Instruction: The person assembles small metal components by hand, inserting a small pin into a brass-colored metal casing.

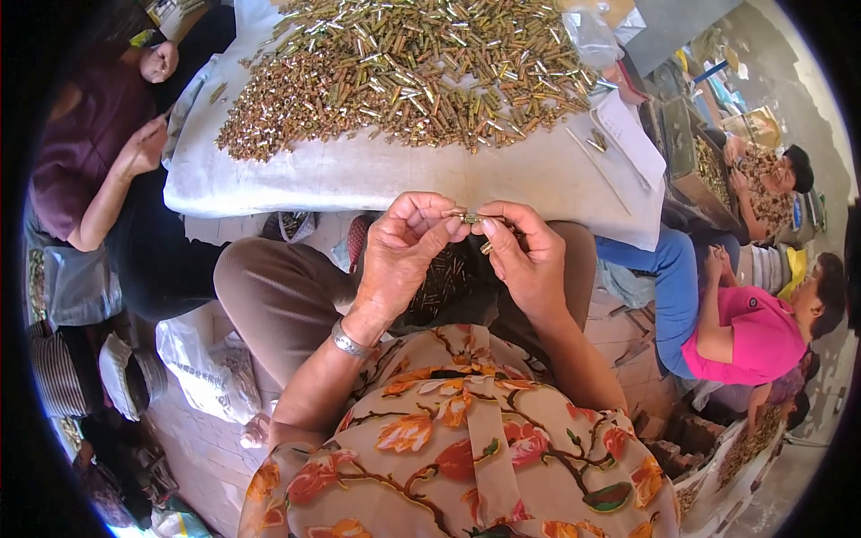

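Observation:
My left hand [408, 247] and my right hand [527, 260] meet above my lap, near the table's front edge. Thumbs and fingers of both pinch a small brass-coloured metal cylinder [471, 218] from its two ends. A second brass-coloured piece [487, 247] sticks out below my right thumb, tucked in the same hand. Beneath my hands, partly hidden by them, a dark holder [439, 287] on my lap contains many slim metal pieces. On the table beyond lies a big heap of brass-coloured metal parts [413, 81], shorter ones at left, longer ones at right.
A pale cloth [341, 179] covers the table; a thin stick [599, 170] and paper sheets [628, 134] lie at its right. One person [99, 152] sits at left, another in pink [749, 332] at right. A white plastic bag [211, 368] rests on the floor.

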`<state>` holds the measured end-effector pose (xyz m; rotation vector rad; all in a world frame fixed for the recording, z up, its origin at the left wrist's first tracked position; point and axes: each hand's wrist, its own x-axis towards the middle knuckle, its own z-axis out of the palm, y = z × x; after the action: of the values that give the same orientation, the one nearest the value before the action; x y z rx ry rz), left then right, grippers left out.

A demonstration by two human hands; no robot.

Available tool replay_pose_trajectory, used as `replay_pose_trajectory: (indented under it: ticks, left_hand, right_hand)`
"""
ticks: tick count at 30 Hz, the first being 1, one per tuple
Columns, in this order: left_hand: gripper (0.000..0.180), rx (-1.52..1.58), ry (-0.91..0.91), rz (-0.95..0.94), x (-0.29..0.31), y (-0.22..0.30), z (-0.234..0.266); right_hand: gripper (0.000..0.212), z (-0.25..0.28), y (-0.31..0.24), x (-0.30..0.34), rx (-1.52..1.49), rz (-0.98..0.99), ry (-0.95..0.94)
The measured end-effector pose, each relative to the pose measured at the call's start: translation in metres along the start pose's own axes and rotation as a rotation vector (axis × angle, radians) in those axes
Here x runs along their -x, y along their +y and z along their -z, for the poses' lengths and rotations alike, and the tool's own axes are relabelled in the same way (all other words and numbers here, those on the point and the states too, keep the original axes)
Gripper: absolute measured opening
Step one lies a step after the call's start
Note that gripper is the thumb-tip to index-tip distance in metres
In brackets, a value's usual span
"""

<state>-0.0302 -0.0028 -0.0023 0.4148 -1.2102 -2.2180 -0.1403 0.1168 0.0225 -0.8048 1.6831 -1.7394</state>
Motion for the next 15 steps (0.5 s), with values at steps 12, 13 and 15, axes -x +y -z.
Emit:
replay_pose_trajectory:
  ticks: [12,13,15]
  left_hand:
    - [0.012,-0.114,-0.001,-0.006,0.0032,0.0037,0.001]
    - [0.012,-0.141,-0.009,-0.01,0.0031,0.0042,0.0017]
    - [0.011,-0.168,-0.017,-0.014,0.0031,0.0048,0.0025]
  right_hand:
    - [0.016,0.0018,0.0027,-0.0038,0.43,0.423,0.016]
    - [0.017,0.0022,0.0032,-0.0048,0.461,0.485,0.013]
    - [0.017,0.0033,0.0006,-0.0052,0.487,0.503,0.004]
